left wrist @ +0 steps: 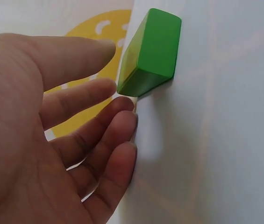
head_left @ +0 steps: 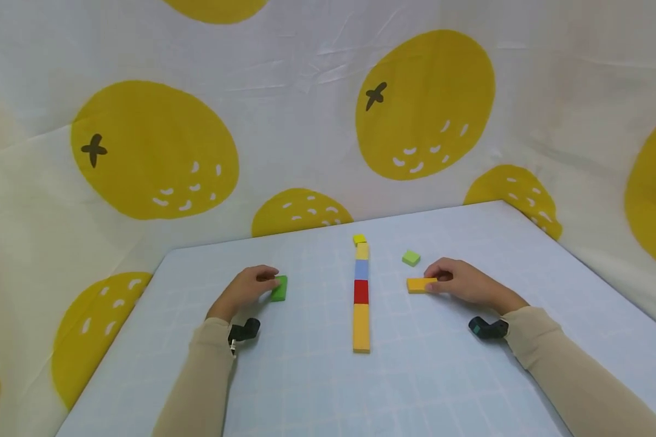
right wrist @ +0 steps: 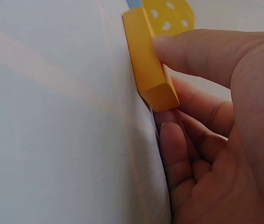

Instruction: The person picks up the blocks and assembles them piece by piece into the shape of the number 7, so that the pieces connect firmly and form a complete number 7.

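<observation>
Left of the row, a green block (head_left: 279, 290) lies on the table, with my left hand (head_left: 246, 286) just beside it. In the left wrist view, the thumb and loosely bent fingers are near the end of the green block (left wrist: 157, 46) without closing round it. On the other side, my right hand (head_left: 464, 283) pinches a yellow-orange block (head_left: 416, 285) near its right end. The right wrist view has the thumb on one side of that block (right wrist: 146, 56) and fingers behind it, partly hidden. The block is low at the table surface.
Down the middle runs a line of blocks: bright yellow (head_left: 359, 239), pale yellow (head_left: 362, 251), blue (head_left: 362, 269), red (head_left: 361, 292) and a long orange one (head_left: 361, 328). A light green block (head_left: 411, 258) lies beyond my right hand. A patterned curtain (head_left: 306, 133) borders the table.
</observation>
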`<state>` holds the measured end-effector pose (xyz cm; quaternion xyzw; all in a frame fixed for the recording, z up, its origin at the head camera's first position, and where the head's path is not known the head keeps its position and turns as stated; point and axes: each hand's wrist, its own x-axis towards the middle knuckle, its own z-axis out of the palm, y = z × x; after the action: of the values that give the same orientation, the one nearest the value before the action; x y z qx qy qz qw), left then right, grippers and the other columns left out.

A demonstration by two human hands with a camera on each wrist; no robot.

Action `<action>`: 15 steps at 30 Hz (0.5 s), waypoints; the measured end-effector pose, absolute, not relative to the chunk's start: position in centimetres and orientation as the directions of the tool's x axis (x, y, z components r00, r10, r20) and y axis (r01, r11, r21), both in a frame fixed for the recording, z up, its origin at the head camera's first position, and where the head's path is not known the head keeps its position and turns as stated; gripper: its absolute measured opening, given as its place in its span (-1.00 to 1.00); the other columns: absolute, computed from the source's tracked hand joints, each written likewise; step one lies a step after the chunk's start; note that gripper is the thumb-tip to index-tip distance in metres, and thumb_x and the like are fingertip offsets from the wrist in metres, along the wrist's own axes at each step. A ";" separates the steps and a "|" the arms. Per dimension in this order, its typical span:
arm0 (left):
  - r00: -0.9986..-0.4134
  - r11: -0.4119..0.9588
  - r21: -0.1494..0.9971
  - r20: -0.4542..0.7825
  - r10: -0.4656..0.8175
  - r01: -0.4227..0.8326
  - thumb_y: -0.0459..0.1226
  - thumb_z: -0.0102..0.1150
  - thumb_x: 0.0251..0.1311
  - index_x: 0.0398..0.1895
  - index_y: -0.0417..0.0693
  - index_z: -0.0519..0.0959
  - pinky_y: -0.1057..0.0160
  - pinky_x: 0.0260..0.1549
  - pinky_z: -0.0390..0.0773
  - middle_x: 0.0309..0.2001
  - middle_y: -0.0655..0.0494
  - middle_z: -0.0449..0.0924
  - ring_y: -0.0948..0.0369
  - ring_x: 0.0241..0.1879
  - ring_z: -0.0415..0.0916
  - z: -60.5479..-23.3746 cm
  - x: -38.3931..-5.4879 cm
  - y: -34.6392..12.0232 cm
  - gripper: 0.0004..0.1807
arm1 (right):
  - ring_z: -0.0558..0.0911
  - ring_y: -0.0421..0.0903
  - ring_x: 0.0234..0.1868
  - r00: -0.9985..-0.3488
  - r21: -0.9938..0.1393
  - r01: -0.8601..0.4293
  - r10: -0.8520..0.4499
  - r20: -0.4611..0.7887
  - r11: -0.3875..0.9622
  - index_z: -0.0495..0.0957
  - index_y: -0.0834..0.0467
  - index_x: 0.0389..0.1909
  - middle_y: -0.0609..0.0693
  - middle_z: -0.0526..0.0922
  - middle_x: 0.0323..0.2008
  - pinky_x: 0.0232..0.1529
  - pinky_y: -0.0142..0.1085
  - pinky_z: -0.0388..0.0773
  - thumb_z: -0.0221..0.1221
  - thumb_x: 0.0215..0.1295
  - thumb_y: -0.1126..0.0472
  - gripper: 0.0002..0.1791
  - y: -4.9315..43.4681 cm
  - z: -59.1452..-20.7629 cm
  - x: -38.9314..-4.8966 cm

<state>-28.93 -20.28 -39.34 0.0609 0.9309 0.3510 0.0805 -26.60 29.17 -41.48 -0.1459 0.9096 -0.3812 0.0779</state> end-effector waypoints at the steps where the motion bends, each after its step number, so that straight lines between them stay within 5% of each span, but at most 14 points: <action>1: -0.980 0.743 0.667 -0.105 0.170 0.057 -0.06 0.21 0.37 0.27 -0.06 0.54 -0.09 0.21 0.40 0.15 -0.01 0.57 0.02 0.15 0.44 -39.5 -28.9 -20.2 -0.51 | 0.45 -0.01 -0.06 -0.947 -0.713 -0.202 -0.319 -0.033 0.671 0.57 0.11 0.03 0.00 0.56 -0.08 -0.02 -0.16 0.43 0.31 0.32 -0.03 -0.61 29.3 -41.4 -26.5; 15: -0.975 0.713 0.700 -0.122 0.187 0.050 -0.01 0.34 0.25 0.32 0.00 0.50 -0.04 0.19 0.42 0.17 0.01 0.53 0.05 0.14 0.42 -40.3 -28.3 -20.7 -0.40 | 0.47 -0.02 -0.05 -0.948 -0.716 -0.194 -0.317 -0.040 0.671 0.58 0.05 0.02 -0.01 0.57 -0.04 0.00 -0.18 0.45 0.31 0.31 -0.06 -0.62 29.8 -42.1 -26.8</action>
<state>-28.34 -20.69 -40.30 0.0643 0.9208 0.3735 0.0923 -26.80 29.78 -42.15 -0.1401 0.9104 -0.3808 0.0806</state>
